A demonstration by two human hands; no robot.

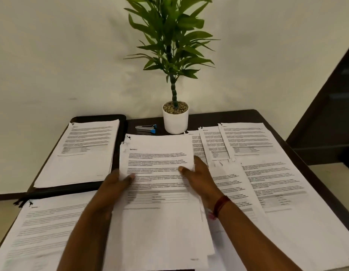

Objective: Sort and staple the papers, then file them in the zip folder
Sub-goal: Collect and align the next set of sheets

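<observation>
A stack of printed papers (160, 153) lies in the middle of the dark table. My left hand (113, 184) grips its left edge, thumb on top. My right hand (199, 175) grips its right edge, thumb on the text. A black zip folder (121, 133) lies open at the back left with a stapled set of papers (85, 151) on it. A silver and blue stapler (146, 128) rests behind the middle stack, apart from both hands. More paper sets are spread at the right (267, 173) and at the front left (42, 227).
A white pot with a green plant (175, 118) stands at the back of the table (228, 116), right of the stapler. A pale wall runs behind. A dark door or cabinet (330, 114) is at the right. The table's right edge slants toward me.
</observation>
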